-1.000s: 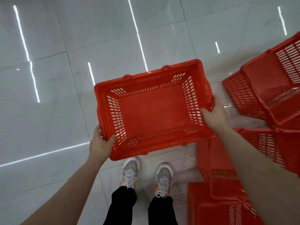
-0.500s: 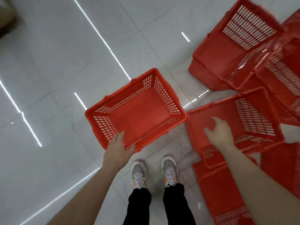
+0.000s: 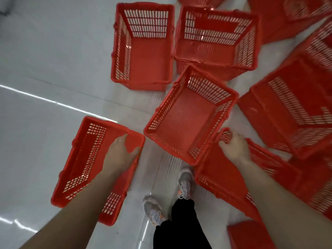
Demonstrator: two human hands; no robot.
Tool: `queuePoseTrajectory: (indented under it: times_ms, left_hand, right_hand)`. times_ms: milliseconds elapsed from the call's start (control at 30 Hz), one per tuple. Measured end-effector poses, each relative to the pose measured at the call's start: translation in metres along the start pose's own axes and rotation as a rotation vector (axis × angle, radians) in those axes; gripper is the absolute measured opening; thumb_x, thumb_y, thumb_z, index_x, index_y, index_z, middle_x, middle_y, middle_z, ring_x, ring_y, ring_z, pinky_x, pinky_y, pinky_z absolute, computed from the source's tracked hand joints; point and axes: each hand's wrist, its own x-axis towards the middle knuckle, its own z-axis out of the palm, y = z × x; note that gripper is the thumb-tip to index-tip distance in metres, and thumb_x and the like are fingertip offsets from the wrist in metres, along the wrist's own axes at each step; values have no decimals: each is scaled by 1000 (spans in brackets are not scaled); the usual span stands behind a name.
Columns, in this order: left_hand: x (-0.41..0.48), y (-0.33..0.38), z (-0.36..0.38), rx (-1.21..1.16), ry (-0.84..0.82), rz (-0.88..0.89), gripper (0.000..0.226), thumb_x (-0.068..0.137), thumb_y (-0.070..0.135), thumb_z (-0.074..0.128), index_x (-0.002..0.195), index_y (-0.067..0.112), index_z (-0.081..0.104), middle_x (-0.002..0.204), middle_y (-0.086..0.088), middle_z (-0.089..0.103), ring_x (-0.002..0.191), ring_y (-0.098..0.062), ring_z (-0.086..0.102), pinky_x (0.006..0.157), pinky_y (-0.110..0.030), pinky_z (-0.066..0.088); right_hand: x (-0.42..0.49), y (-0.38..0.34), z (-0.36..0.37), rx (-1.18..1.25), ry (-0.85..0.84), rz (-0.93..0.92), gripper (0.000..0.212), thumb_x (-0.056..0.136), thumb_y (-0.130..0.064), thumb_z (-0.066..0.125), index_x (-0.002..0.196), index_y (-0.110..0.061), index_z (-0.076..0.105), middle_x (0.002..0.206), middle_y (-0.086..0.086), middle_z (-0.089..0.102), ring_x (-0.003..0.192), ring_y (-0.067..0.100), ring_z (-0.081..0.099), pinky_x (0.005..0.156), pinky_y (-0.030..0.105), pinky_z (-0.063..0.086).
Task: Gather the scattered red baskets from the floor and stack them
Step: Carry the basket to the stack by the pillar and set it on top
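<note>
Left fingers (image 3: pixel 120 141): curled over the rim of a red slotted plastic basket, thumb spread along the same edge, grasping it.
Left hand (image 3: pixel 122 153): on the side of that rim nearest the feet, with the bare forearm running down to the lower left corner.
Left-held basket (image 3: pixel 84 159): open side up and tilted, left of the feet. I cannot tell whether it touches the floor.
Right fingers (image 3: pixel 231 139): clenched round the corner rim of a second red slotted plastic basket.
Right hand (image 3: pixel 235 148): knuckles up over that corner.
Right-held basket (image 3: pixel 221 169): low on the right of the feet, its far corner touching the centre basket.
Centre basket (image 3: pixel 188 119): red, upright on the floor, between the two hands.
Far baskets (image 3: pixel 143 47): two more red ones side by side, touching, beyond the centre one.
Heap on the right (image 3: pixel 296 108): further red baskets, tipped and overlapping, partly blurred.
Floor (image 3: pixel 45 78): glossy white tiles with bright light streaks.
Trainers (image 3: pixel 186 182): grey-white with orange flecks, below black trousers (image 3: pixel 179 223).
</note>
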Motion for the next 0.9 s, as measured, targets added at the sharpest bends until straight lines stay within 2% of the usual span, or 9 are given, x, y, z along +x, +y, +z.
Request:
queuePoseTrajectory:
  times_ms: [67,167,300,433,533,600,667,767,900]
  left_hand:
    - [28,23,6,35,-4,33,76,84,41,72,145,5,43,145,-17,49,134,-31,45,112,-40,34]
    - [75,53,20,80,0,64,78,83,48,70,144,8,44,144,-14,50,131,-30,49,108,-44,39]
    - [138,83,49,70,19,73,80,82,56,67,145,13,42,146,-7,49,131,-25,50,107,-46,41]
    - [189,96,89,35,-12,56,82,81,55,68,147,13,40,148,-6,49,132,-25,49,109,-44,40]
    - [219,99,116,37,-45,76,82,80,51,71,146,11,40,145,-8,51,129,-27,52,107,-43,42]
    - [235,100,132,39,-60,93,74,82,45,72,141,11,45,136,-9,58,121,-28,58,102,-39,45]
    - [247,101,145,59,-64,93,56,89,36,67,136,10,49,126,-12,65,114,-32,61,96,-37,46]
    - [255,100,154,129,-9,86,31,97,22,51,123,6,53,116,-23,66,106,-42,61,89,-43,47]
    - [240,93,142,99,29,148,22,97,17,49,114,4,56,107,-24,68,99,-44,62,83,-44,49]
  right_hand:
    - [2,-4,-7,35,2,4,66,66,-49,56,122,-13,61,115,16,66,111,36,61,99,42,48]
    - [23,-5,-10,87,3,43,49,80,-25,69,124,-8,59,120,20,61,117,38,55,100,41,41]
    - [72,1,4,203,2,44,64,85,-25,68,143,-12,46,129,15,56,121,31,55,105,42,42]
    - [111,7,41,303,42,59,53,77,-33,66,127,-22,53,113,2,61,105,27,63,95,43,51]
    - [124,12,66,337,151,96,48,79,-26,68,124,-18,53,108,4,61,103,25,60,92,33,48]
    - [133,17,79,324,221,131,47,82,-22,67,125,-11,52,109,8,62,107,26,57,90,30,42]
    - [142,21,92,287,247,128,59,81,-26,65,135,-10,45,109,9,66,104,29,62,90,36,50]
    - [148,26,98,259,258,130,64,80,-26,65,139,-17,41,97,4,71,92,31,68,79,39,54]
    - [134,20,85,450,351,114,55,82,-14,63,134,-26,48,85,-9,64,78,21,64,75,37,51]
